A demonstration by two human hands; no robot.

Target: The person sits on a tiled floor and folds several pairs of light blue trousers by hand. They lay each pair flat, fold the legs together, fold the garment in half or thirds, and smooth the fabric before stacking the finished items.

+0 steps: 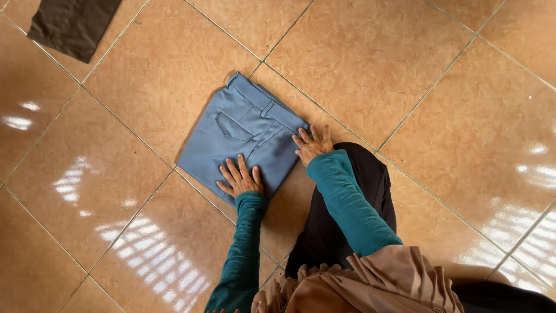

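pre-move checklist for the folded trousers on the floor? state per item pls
1. Left hand flat on the folded blue fabric trousers, near edge: ok.
2. Right hand flat on the right edge of the trousers: ok.
3. Fold compact, waistband and pocket facing up: ok.
4. Edges aligned underneath: cannot tell, lower layers hidden.
5. Glossy tan tiled floor around the trousers free of other items: ok.
6. Dark brown cloth at the far left corner lies apart from the trousers: ok.

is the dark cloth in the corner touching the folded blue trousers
No, the dark brown cloth lies apart at the upper left of the tiled floor, while the folded blue trousers sit under both hands.
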